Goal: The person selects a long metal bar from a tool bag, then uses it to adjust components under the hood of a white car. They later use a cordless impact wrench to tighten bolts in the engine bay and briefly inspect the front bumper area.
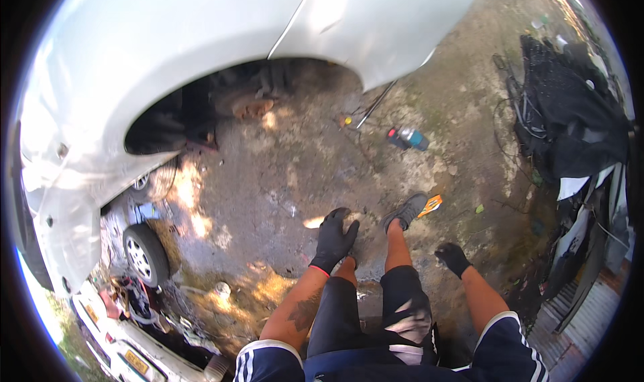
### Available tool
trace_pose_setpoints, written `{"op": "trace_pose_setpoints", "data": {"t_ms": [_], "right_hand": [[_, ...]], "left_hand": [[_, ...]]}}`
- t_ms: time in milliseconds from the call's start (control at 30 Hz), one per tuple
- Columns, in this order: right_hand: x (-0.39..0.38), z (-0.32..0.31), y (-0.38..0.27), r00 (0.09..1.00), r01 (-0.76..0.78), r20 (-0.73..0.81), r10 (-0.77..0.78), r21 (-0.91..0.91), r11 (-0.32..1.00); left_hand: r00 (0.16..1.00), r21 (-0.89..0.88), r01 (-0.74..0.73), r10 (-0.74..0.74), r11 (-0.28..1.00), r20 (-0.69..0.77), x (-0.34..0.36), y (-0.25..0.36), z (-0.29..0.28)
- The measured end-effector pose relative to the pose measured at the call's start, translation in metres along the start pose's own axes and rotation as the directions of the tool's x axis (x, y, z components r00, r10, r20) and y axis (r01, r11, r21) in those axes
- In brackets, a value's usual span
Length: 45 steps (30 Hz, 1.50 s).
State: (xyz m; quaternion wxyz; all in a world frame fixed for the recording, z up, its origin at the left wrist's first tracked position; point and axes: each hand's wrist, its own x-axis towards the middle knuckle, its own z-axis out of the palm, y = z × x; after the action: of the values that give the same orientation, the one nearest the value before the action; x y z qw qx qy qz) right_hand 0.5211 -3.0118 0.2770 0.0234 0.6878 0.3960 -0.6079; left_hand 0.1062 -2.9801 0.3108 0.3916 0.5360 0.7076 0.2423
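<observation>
My left hand (334, 240), in a black glove with a red cuff edge, hangs over the ground in front of my left leg. Its thumb stands apart from the fingers and nothing shows in it. Out to the right, my right hand (453, 258), also black-gloved, has loosely bent fingers and holds nothing that I can see. A grey shoe (406, 212) on my right foot is beside a flat orange object (430, 206). Ahead is a pale silver car (201, 33); its wheel arch (174, 117) has no wheel in it, and its inside is dark.
A teal-and-black tool with a red end (409, 139) and a long metal bar (377, 105) lie ahead. At left is a wheel (145, 254), with another tyre (161, 180) behind it. Black sheeting (570, 107) and corrugated metal (587, 331) line the right side.
</observation>
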Motion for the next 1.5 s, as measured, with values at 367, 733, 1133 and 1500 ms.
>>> {"op": "trace_pose_setpoints", "data": {"t_ms": [367,733,1133,1500], "right_hand": [[-0.238,-0.145,0.087,0.888,-0.247,-0.085,0.452,0.741,0.625],[-0.200,-0.259,-0.047,0.900,0.179,-0.428,0.084,0.537,0.824],[-0.049,-0.540,-0.283,0.913,0.267,-0.276,-0.299,-0.150,0.952],[0.092,-0.795,-0.516,0.823,0.449,-0.266,-0.502,-0.236,0.862]], "left_hand": [[0.348,0.736,-0.462,0.865,0.494,-0.362,0.221,0.464,-0.225],[0.434,0.858,0.066,0.760,0.509,-0.484,0.321,0.478,-0.249],[0.419,0.782,0.146,0.678,0.606,-0.604,0.354,0.498,-0.240],[0.742,0.760,0.130,0.445,0.637,-0.500,0.633,0.692,-0.133]]}}
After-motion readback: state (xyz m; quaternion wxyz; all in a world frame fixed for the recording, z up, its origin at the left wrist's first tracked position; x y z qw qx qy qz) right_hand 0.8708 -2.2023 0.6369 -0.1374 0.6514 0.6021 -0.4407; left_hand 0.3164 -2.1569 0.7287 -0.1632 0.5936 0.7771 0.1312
